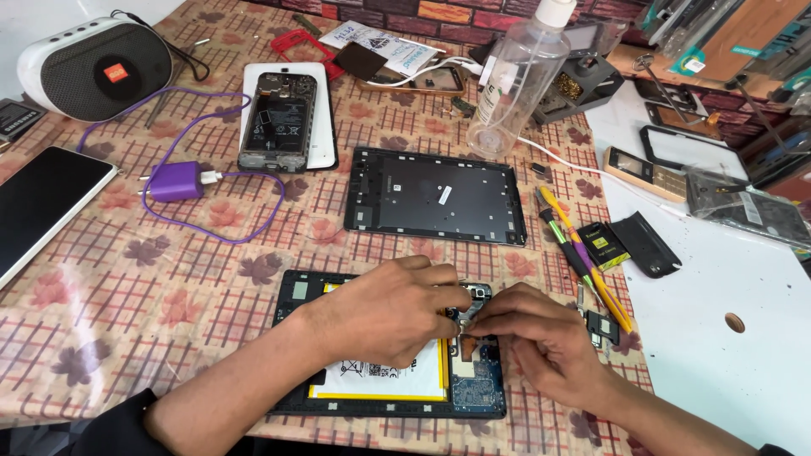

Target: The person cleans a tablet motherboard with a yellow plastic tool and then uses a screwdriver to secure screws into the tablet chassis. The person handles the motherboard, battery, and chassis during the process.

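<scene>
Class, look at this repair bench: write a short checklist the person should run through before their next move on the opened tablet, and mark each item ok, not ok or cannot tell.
1. Both hands on the work: left hand and right hand meet at the top edge of the opened tablet: ok.
2. Tablet lies flat on the tablecloth: ok.
3. Small part between the fingertips gripped firmly: hidden by fingers: cannot tell.
4. Battery undamaged: partly covered: cannot tell.
5. Pry tools within the right hand's reach: ok.
6. Liquid bottle upright and capped, away from the open board: ok.
</scene>
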`<state>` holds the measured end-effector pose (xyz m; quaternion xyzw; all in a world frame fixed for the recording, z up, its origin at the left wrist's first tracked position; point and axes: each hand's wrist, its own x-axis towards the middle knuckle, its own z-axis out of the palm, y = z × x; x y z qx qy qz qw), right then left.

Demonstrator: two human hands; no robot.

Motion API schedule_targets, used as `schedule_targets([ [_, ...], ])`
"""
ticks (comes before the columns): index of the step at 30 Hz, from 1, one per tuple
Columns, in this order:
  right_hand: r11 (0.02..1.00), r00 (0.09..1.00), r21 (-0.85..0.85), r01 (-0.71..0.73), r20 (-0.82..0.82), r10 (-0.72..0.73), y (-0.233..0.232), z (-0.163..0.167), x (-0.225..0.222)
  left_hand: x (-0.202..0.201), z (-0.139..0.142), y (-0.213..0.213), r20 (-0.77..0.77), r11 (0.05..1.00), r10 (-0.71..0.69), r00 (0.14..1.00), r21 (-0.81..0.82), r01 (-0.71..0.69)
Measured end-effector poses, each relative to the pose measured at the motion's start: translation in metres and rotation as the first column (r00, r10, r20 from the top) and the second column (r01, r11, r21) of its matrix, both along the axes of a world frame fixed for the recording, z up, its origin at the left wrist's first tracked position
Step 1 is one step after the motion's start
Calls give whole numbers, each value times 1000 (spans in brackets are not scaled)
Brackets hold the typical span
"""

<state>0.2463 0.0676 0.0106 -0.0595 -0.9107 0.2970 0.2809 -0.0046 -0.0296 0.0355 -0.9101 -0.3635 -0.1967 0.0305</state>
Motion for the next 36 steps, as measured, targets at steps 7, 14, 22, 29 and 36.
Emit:
schedule_targets([
  [7,998,996,-10,64,68,-63,-2,2,1,2,-3,1,-45,1000,27,999,1,-27],
  [14,994,995,-79,70,77,-64,-1,-1,0,2,-3,8,143,991,20,989,-135,-1],
  [22,993,999,116,5,48,-10,-3,-3,-4,-6,-1,13,180,994,-26,983,-102,45],
  [29,955,999,297,-19,45,6,-10,-4,-5,-13,-1,11,292,994,-11,956,-101,42],
  [36,899,992,426,-105,105,66,-11,1,-6,-10,2,10,262,999,-3,965,-52,17],
])
